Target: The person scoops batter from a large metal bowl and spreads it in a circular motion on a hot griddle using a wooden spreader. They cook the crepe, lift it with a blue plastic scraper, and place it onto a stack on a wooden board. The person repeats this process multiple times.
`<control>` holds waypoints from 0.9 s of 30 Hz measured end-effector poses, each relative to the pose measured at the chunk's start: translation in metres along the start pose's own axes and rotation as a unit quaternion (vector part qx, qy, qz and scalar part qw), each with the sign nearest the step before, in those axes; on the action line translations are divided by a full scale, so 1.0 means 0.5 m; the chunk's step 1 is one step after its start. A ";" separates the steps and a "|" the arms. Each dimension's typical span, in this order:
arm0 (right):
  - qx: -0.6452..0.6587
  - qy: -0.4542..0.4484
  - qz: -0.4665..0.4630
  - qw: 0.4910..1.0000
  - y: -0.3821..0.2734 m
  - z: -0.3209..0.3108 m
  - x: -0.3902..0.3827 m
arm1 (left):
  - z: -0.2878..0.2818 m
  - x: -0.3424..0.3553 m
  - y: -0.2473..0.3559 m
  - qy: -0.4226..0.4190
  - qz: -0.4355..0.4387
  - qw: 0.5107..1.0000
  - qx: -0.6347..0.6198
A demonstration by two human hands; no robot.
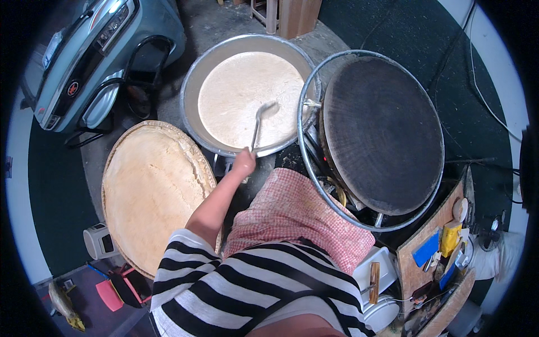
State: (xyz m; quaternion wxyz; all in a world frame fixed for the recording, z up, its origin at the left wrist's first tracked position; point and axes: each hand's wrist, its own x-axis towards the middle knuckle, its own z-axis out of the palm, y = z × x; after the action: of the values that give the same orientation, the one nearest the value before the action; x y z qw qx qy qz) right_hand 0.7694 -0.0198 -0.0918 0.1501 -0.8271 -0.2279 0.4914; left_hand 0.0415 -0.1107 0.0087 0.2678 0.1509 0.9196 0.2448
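My left hand [244, 163] is closed around the handle of a metal ladle [257, 127]. The ladle's bowl end lies at the surface of pale, creamy batter [238, 87] in a large round metal basin [191, 98]. To the right of the basin stands a big round black griddle [387, 135], bare on top, with a metal ring [303, 129] around it. Left of my forearm is a wide stack of thin, pale flatbreads [151, 191], its edges cracked and layered. My right hand does not show.
A blue-grey vehicle [90, 62] with a black bumper bar stands at the far left. At the lower right, a wooden board [412, 258] holds a blue item and a yellow packet. A white tub [376, 275] is beside it. A red stool-like item [109, 295] sits lower left.
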 end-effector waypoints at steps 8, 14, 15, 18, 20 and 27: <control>-0.008 0.003 -0.002 1.000 -0.016 0.003 -0.002 | -0.095 0.022 -0.031 0.047 0.157 0.986 -0.017; -0.005 0.006 -0.002 1.000 -0.029 0.005 -0.006 | 0.011 0.019 0.009 -0.107 -0.058 0.990 -0.078; -0.004 0.008 -0.001 1.000 -0.031 0.006 -0.008 | 0.010 0.021 0.011 -0.113 -0.046 0.986 -0.110; -0.011 0.012 0.000 1.000 -0.039 0.004 -0.015 | -0.006 0.033 0.009 -0.139 -0.023 0.982 -0.122; -0.016 0.014 0.000 1.000 -0.045 0.005 -0.021 | -0.019 0.065 0.006 -0.102 -0.015 0.986 -0.132; -0.010 0.024 -0.006 1.000 -0.063 0.011 -0.037 | 0.066 0.155 0.026 -0.081 -0.123 0.951 -0.273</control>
State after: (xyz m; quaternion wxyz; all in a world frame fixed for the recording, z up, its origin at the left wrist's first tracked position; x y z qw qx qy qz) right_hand 0.7497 -0.0025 -0.0658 0.1503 -0.8389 -0.2336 0.4681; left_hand -0.0006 -0.0558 -0.0413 0.4007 -0.0228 0.8040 0.4387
